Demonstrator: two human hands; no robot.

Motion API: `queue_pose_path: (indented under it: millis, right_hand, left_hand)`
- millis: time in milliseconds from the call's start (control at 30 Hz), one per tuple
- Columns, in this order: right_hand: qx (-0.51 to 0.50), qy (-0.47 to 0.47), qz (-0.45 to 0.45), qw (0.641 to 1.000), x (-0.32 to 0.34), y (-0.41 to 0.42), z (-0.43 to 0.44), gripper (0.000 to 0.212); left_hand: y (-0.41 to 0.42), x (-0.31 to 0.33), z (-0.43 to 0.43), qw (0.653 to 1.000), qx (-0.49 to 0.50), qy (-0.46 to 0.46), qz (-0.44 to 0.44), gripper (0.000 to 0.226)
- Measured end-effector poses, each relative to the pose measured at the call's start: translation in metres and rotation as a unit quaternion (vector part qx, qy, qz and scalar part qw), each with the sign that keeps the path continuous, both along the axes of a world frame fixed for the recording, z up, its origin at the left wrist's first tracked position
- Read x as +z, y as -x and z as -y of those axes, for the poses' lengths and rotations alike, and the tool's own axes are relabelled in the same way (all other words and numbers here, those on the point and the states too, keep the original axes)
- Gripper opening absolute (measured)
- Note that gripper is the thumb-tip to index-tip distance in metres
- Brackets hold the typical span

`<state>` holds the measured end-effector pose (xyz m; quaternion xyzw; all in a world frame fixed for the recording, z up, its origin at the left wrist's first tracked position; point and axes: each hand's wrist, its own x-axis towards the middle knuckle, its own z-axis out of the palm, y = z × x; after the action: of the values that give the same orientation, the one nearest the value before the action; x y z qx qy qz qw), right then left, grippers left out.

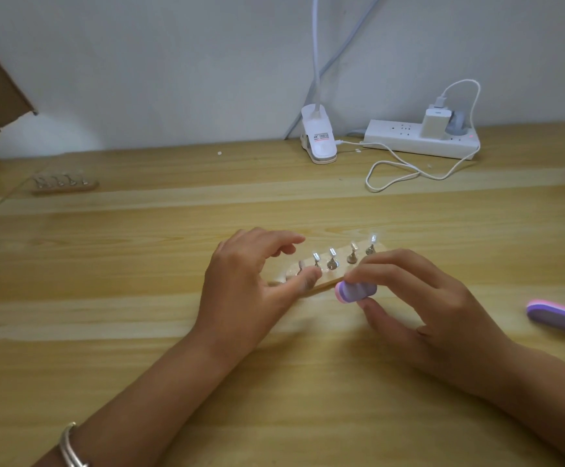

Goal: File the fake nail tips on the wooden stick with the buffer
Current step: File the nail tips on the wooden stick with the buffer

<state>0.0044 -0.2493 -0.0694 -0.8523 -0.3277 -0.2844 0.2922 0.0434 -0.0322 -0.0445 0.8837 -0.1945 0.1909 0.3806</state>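
Note:
A wooden stick (321, 284) lies slanted on the table in front of me, with several clear fake nail tips (332, 253) standing on small metal holders. My left hand (247, 284) is over the stick's left end, its thumb on the wood near the leftmost holder and its fingers curled above. My right hand (422, 298) pinches a small purple and pink buffer (355, 291) between thumb and fingers, just in front of the stick's middle.
A second purple and pink buffer (557, 315) lies at the right edge. Another stick with nail tips (63, 183) lies far left. A white clip lamp (318, 136), a power strip (422, 138) with a charger and a looped cable (395, 173) sit at the back.

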Motion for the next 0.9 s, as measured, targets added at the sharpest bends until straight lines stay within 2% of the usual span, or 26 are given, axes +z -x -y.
queue_pose_path:
  millis: [100,200,367,600,800,900]
  right_hand:
    - [0.005,0.002,0.001,1.000,0.001,0.001,-0.001,0.022]
    - [0.011,0.004,0.002,1.000,0.002,0.001,-0.002,0.022]
    - [0.006,0.010,0.001,1.000,0.003,0.002,-0.003,0.018]
    - [-0.027,0.003,-0.024,0.999,0.001,0.001,-0.003,0.020]
    - [-0.044,0.025,-0.051,0.997,0.001,-0.001,-0.003,0.021]
    - [-0.044,0.026,-0.051,0.997,0.003,0.000,-0.003,0.021]
  left_hand:
    - [-0.005,-0.002,0.007,0.999,-0.009,-0.005,-0.050,0.033]
    - [-0.012,-0.007,0.012,0.995,-0.023,0.021,-0.098,0.012]
    - [-0.017,-0.012,0.013,0.992,-0.036,0.055,-0.111,0.008]
    - [-0.015,-0.012,0.014,0.997,-0.035,0.017,-0.068,0.009]
    - [-0.012,-0.012,0.015,0.998,-0.011,-0.053,0.031,0.009]
    - [-0.007,-0.008,0.015,0.995,-0.021,-0.046,0.088,0.005]
